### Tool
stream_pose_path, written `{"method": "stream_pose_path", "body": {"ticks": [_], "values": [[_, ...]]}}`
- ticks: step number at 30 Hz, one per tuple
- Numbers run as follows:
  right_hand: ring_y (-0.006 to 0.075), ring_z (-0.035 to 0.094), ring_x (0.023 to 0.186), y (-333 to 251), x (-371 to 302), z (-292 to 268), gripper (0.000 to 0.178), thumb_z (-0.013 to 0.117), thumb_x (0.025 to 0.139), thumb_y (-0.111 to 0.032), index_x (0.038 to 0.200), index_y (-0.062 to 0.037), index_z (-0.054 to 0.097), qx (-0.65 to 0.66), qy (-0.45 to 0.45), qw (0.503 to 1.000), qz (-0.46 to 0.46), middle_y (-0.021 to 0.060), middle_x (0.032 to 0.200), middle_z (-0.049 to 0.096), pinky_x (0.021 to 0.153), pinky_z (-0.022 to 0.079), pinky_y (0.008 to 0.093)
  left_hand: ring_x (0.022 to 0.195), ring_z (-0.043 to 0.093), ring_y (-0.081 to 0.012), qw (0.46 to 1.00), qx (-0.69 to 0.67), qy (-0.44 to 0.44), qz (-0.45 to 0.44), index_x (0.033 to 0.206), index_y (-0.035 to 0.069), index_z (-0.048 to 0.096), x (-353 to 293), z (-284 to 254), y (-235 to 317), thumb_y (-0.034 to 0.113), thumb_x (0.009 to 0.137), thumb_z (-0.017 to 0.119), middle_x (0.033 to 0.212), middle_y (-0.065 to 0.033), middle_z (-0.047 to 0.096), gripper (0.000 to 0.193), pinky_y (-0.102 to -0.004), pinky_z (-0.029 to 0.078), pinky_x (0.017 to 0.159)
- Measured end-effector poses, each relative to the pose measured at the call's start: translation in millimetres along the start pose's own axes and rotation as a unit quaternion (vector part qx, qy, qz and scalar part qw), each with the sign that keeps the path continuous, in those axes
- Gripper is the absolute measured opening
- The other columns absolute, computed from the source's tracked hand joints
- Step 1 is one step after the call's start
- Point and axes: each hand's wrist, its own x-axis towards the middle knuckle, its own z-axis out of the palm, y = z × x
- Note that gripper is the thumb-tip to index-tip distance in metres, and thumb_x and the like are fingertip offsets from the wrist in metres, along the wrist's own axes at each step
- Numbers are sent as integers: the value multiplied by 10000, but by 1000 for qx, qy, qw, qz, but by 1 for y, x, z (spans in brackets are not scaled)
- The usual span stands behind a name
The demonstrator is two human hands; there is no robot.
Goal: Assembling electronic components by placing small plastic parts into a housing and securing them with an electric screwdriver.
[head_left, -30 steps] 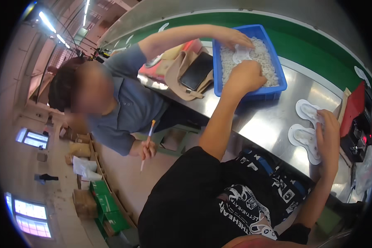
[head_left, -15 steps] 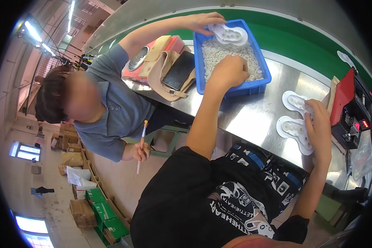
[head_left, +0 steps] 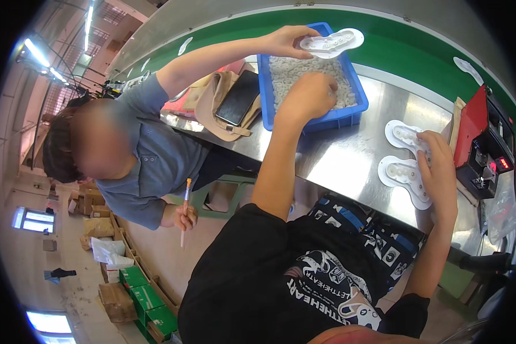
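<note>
My left hand (head_left: pixel 309 96) reaches into a blue bin (head_left: pixel 358 94) of small whitish ring-like pieces (head_left: pixel 292 69). Its fingers are curled down at the pieces; whatever they hold is hidden. On the steel table to the right lie two white plastic shells, an upper shell (head_left: pixel 397 133) and a lower shell (head_left: pixel 391 172), both with small round fittings inside. My right hand (head_left: pixel 441 172) has its fingers and thumb about the right end of the upper shell, partly covering both. Above the bin a co-worker's hand (head_left: pixel 289 41) holds a similar white shell (head_left: pixel 335 43).
The co-worker's other hand (head_left: pixel 182 218) holds a brush (head_left: pixel 187 198). Left of the bin, a black phone (head_left: pixel 238 98) lies on a beige cap (head_left: pixel 209 109). At the right stands a black device (head_left: pixel 487 155) with a red panel. Another white shell (head_left: pixel 468 70) rests on the green surface.
The co-worker's white shell has risen and moved right, out over the bin's far edge, and tilted. My left hand stays in the bin; my right hand stays at the shells.
</note>
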Motion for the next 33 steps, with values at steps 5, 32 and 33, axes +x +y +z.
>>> {"method": "stream_pose_path", "body": {"ticks": [5,32,33], "values": [[390,605,1143,3,0,3,301,619,893,-14,1193,-14,631,2,31,999,-22,161,1212,647,1002,454,437,928,714,-356,999,-37,-27,-9,1027,22,762,1,-2,5,99,802,729,940,-194,736,240,-420,552,853],[146,650,886,-39,162,30,285,671,949,-176,1142,34,690,218,32,974,55,82,993,718,786,512,292,795,711,-416,998,-20,18,-56,871,-23,756,-10,-7,19,157,833,650,839,-250,722,213,-485,569,767],[132,634,851,-44,176,36,283,675,948,-195,1121,27,699,282,-4,953,115,69,959,704,755,503,281,796,712,-414,998,-17,15,-61,872,-22,755,-11,-8,20,163,834,654,841,-245,723,214,-488,571,765]]}}
